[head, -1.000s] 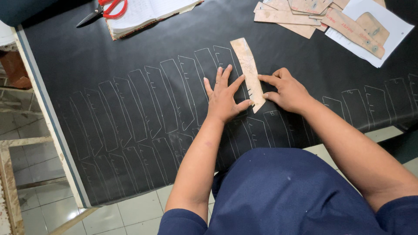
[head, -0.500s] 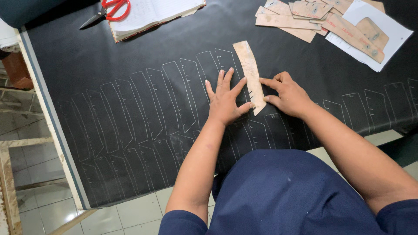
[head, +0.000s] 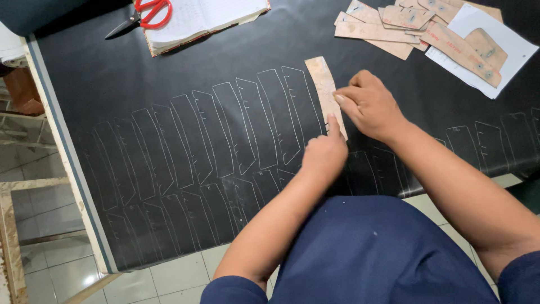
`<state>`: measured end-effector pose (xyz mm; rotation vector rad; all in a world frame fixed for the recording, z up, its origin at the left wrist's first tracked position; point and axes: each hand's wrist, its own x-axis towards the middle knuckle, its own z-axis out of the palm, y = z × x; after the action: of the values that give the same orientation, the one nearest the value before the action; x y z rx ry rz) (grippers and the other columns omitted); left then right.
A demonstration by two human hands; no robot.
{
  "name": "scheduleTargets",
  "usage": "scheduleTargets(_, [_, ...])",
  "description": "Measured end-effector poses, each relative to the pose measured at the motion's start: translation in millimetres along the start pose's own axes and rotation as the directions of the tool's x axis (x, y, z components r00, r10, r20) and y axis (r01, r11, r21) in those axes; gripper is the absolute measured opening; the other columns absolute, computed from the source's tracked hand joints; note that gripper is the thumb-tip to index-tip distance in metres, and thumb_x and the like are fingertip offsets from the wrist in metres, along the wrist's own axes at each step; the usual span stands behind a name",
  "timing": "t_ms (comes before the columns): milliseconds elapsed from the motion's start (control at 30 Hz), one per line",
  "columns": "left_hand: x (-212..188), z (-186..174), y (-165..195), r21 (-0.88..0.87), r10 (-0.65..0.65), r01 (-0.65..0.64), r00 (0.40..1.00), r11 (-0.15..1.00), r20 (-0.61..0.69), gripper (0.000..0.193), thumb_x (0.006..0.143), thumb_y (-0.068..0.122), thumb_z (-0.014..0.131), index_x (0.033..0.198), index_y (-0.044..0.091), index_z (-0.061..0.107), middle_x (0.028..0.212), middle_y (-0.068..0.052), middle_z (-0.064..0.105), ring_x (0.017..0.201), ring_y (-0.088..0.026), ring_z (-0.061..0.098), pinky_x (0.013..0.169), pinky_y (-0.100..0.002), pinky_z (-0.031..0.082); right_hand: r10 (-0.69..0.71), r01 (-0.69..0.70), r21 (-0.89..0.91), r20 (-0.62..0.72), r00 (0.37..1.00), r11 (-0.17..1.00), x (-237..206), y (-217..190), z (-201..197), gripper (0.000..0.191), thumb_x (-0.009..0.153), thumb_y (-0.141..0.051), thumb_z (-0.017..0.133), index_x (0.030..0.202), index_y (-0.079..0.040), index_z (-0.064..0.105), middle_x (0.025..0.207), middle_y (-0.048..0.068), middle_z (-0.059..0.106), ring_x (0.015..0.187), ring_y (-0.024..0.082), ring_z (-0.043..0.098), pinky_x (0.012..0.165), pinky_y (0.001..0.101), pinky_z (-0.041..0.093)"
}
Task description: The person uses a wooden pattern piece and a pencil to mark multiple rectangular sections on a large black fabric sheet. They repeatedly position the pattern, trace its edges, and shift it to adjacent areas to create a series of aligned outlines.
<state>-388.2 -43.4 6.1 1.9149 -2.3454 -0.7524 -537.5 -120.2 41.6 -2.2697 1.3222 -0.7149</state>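
A tan curved cardboard template lies on a black sheet that covers the table. The sheet bears several white traced outlines of the same shape in two rows. My left hand is curled, and its index finger presses the template's lower end. My right hand rests at the template's right edge with fingers bent and fingertips pinched on it. I cannot tell whether it holds a marking tool.
Red-handled scissors and an open notebook lie at the back. A pile of tan templates on white paper sits at the back right. The table's left edge borders a tiled floor and a wooden frame.
My left hand went from flat with spread fingers beside the template to curled with one finger on its lower end. My right hand has shifted up along the template's right edge.
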Motion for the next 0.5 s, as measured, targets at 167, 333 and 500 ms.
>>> scheduleTargets(167, [6,12,7,-0.280,-0.086,0.079,0.996,0.957,-0.013,0.063,0.096,0.013,0.048,0.151,-0.010,0.028,0.081,-0.030,0.069,0.076,-0.048,0.071,0.070,-0.055,0.058,0.063,-0.064,-0.005,0.251,0.966,0.998,25,-23,0,0.024,0.101,-0.028,0.061,0.104,-0.007,0.073,0.099,0.013,0.070,0.095,0.036,0.066,0.081,0.0458,0.051])
scheduleTargets(333, [6,11,5,-0.343,-0.105,0.115,0.993,0.932,0.047,0.049,0.096,0.016,0.049,0.138,-0.006,0.035,0.085,-0.032,0.070,0.081,-0.052,0.070,0.073,-0.058,0.057,0.129,-0.119,-0.050,0.404,0.906,0.992,31,-32,8,0.024,0.098,-0.029,0.061,0.104,-0.009,0.072,0.095,0.014,0.072,0.091,0.037,0.068,0.079,0.0466,0.053])
scheduleTargets(500, [6,8,3,-0.358,-0.132,0.177,0.980,0.917,0.149,0.040,0.101,0.019,0.048,0.133,-0.004,0.045,0.096,-0.029,0.072,0.093,-0.050,0.069,0.083,-0.055,0.056,0.111,-0.096,-0.062,0.354,0.929,0.994,31,-28,13,0.023,0.096,-0.029,0.063,0.101,-0.008,0.072,0.093,0.015,0.072,0.087,0.037,0.068,0.076,0.0465,0.054])
